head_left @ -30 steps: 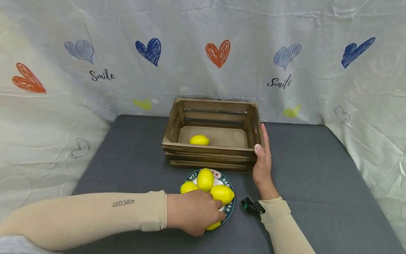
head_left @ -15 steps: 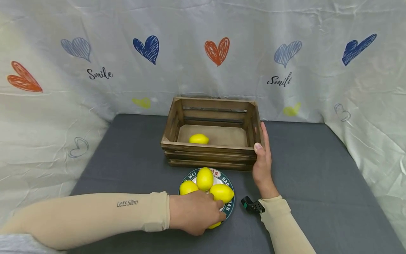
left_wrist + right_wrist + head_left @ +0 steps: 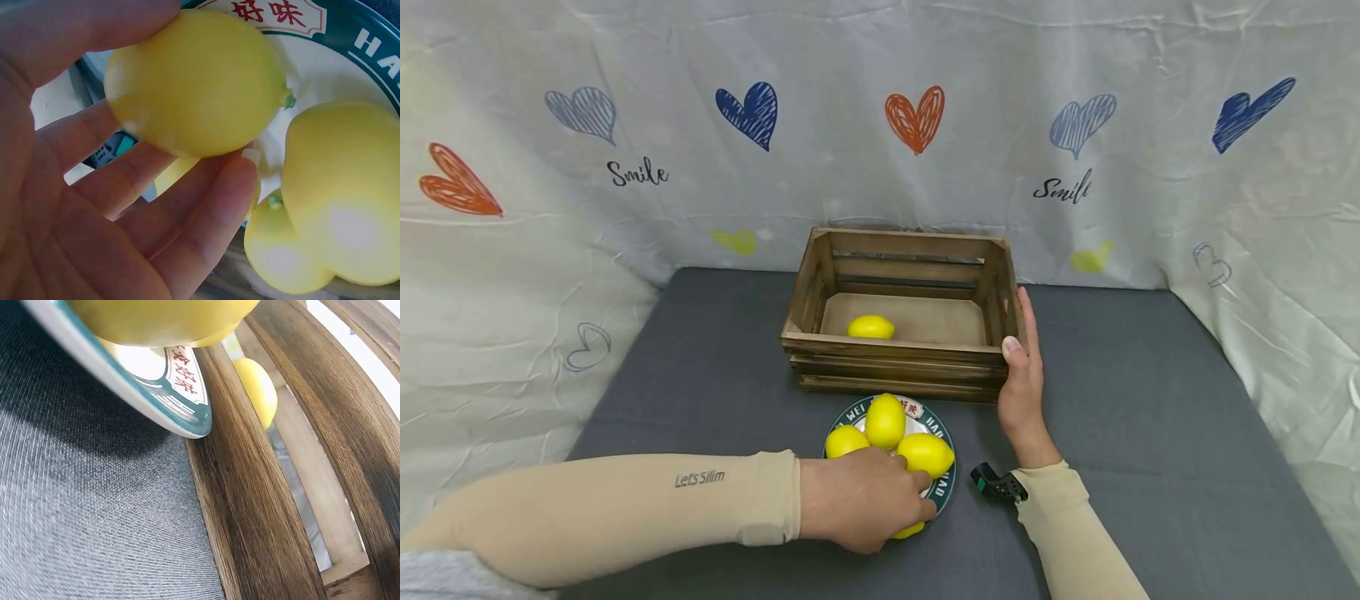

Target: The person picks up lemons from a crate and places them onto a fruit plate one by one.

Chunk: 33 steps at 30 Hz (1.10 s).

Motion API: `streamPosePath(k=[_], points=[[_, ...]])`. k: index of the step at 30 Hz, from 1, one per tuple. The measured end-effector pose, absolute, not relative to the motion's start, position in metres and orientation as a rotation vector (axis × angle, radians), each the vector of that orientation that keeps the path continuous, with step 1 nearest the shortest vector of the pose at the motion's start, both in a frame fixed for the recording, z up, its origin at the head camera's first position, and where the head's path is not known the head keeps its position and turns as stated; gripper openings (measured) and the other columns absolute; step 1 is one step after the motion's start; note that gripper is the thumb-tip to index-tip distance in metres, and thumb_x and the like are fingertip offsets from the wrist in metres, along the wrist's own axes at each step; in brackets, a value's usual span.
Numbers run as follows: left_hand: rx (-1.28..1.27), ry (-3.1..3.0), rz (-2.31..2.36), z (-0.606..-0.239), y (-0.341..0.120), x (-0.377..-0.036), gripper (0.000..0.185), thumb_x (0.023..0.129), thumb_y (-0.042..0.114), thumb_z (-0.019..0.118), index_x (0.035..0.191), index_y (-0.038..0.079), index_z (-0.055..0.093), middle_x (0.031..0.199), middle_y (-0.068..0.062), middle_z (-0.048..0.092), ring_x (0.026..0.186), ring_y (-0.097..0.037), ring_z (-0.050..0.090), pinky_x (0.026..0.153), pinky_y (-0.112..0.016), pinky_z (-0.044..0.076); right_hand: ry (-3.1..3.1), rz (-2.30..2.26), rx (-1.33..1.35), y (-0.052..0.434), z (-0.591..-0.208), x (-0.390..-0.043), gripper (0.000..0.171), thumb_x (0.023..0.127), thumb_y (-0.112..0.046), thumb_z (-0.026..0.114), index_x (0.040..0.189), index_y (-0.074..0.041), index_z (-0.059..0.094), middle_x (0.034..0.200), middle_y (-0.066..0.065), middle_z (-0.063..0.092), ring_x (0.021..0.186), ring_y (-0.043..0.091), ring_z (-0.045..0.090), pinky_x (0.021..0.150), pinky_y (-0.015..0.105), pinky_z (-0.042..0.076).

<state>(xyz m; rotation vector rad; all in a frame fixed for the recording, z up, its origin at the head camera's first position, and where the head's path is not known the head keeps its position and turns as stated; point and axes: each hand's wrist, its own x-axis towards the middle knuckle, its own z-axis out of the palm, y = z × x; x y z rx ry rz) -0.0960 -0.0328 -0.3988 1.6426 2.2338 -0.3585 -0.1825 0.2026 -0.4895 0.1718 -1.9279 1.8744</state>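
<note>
In the left wrist view, my left hand point(image 3: 865, 500) holds a lemon point(image 3: 194, 81) between thumb and fingers, over a round plate point(image 3: 937, 427) with a green lettered rim. Three lemons show around that hand on the plate: one at the back point(image 3: 885, 421), one on the right point(image 3: 926, 456) and one on the left point(image 3: 846, 439). More yellow peeks out below the fingers. Behind the plate stands a brown slatted wooden crate point(image 3: 902, 367) with one lemon point(image 3: 871, 327) inside. My right hand point(image 3: 1021, 400) grips the crate's right front corner, thumb on the rim, fingers along the side.
Dark grey cloth point(image 3: 1120, 400) covers the table. A white curtain point(image 3: 835, 167) printed with hearts hangs behind and at both sides. A black band point(image 3: 997, 486) is on the right wrist. The plate lies close to the crate's front.
Little differs. The left forearm has shifted slightly to the right, and the head view has tilted a touch. The right hand stays on the crate.
</note>
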Motion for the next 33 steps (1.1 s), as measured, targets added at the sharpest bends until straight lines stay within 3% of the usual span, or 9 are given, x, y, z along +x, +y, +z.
streamPosePath(k=[8,16,23,28,33], points=[[1.651,2.332,-0.310,-0.366,-0.039,-0.099,0.056,0.086,0.034,0.091,0.138,0.035,0.071,0.121,0.009,0.071,0.094,-0.008,0.067,0.077,-0.024,0.058,-1.924,1.882,0.184,0.202,-0.487,-0.182,0.071,0.101,-0.033,0.041,0.171,-0.040,0.029,0.178,-0.019,0.023,0.167,0.016,0.017,0.131,0.064,0.003],[1.589,2.435,-0.200,-0.318,-0.049,-0.118,0.053,0.094,0.021,0.083,0.144,0.027,0.069,0.130,0.005,0.072,0.107,-0.011,0.072,0.084,-0.027,0.061,-1.923,1.889,0.188,0.203,-0.488,-0.182,0.072,0.101,-0.033,0.041,0.171,-0.040,0.029,0.178,-0.019,0.023,0.166,0.016,0.019,0.131,0.063,0.006],[1.459,2.501,-0.044,-0.279,-0.057,-0.146,0.053,0.097,0.024,0.080,0.149,0.023,0.066,0.141,0.002,0.070,0.113,-0.013,0.071,0.084,-0.032,0.063,-1.927,1.887,0.183,0.203,-0.490,-0.183,0.071,0.101,-0.034,0.041,0.171,-0.040,0.029,0.178,-0.019,0.023,0.167,0.016,0.018,0.131,0.065,0.004],[1.342,2.566,0.045,-0.263,-0.058,-0.171,0.053,0.098,0.024,0.081,0.149,0.023,0.066,0.140,-0.001,0.070,0.105,-0.016,0.073,0.089,-0.036,0.064,-1.926,1.883,0.187,0.203,-0.491,-0.183,0.072,0.101,-0.035,0.041,0.171,-0.039,0.029,0.178,-0.019,0.023,0.166,0.017,0.019,0.131,0.065,0.005],[1.241,2.605,0.088,-0.264,-0.060,-0.202,0.052,0.098,0.024,0.080,0.148,0.023,0.067,0.145,-0.002,0.068,0.119,-0.021,0.071,0.097,-0.041,0.063,-1.922,1.882,0.193,0.203,-0.490,-0.182,0.072,0.101,-0.034,0.040,0.172,-0.038,0.029,0.178,-0.018,0.023,0.166,0.017,0.020,0.131,0.064,0.006]])
